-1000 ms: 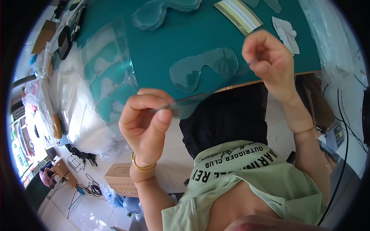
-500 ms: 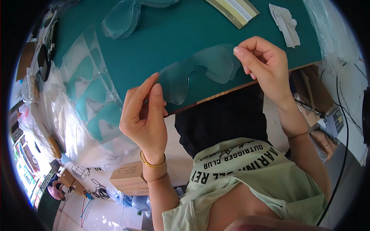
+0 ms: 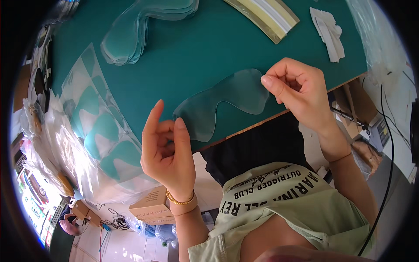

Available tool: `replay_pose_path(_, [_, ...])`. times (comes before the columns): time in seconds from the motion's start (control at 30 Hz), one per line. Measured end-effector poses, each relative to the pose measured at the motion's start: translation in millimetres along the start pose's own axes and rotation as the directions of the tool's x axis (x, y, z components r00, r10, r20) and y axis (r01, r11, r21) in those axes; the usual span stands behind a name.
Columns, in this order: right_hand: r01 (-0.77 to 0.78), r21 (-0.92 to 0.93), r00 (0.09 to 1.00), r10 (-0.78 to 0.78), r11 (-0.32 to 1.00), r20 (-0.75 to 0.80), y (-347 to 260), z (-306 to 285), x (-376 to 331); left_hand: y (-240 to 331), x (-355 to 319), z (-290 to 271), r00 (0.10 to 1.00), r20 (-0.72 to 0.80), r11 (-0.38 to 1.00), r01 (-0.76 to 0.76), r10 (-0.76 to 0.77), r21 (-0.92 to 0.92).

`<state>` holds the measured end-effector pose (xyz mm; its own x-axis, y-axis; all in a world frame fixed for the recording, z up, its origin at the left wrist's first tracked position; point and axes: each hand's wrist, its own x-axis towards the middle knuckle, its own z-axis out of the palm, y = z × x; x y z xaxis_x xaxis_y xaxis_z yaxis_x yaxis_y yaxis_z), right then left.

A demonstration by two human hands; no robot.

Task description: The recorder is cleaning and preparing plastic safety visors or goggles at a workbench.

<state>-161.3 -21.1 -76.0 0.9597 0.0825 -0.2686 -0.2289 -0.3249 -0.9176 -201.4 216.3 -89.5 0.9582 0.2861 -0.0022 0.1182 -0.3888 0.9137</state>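
A clear, goggle-shaped lens (image 3: pixel 235 95) with a nose notch is stretched between my hands, just over the table's near edge. At its left end, my left hand (image 3: pixel 168 150) pinches it between the thumb and the bent fingers, the index finger raised away. My right hand (image 3: pixel 299 89) grips the other end between thumb and index finger, the remaining fingers curled. Farther off at the left lies a stack of similar clear lenses (image 3: pixel 124 41).
The green table (image 3: pixel 209 48) holds a curved yellow-and-white strip (image 3: pixel 266 17) and a crumpled white cloth (image 3: pixel 328 35). Clear sheets with teal lens shapes (image 3: pixel 102 131) lie at the left on plastic wrapping. A cardboard box (image 3: pixel 150 203) stands on the floor, lower left.
Both hands and the lens sit lower in the picture, and more of the table's far part shows. My left index finger has lifted off the lens; the thumb stays at its end.
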Motion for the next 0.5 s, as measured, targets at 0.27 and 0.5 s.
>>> replay_pose_path(0.27, [-0.021,-0.006,1.0,0.021,1.0,0.008,-1.1,-2.1,0.5,1.5,0.1,1.5,1.0,-0.008,1.0,0.006,-0.006,0.015])
replay_pose_path(0.5, [-0.031,-0.02,0.999,0.031,0.999,0.023,-1.4,0.7,1.6,-0.2,-1.0,-1.4,1.0,-0.012,1.0,0.014,-0.014,0.005])
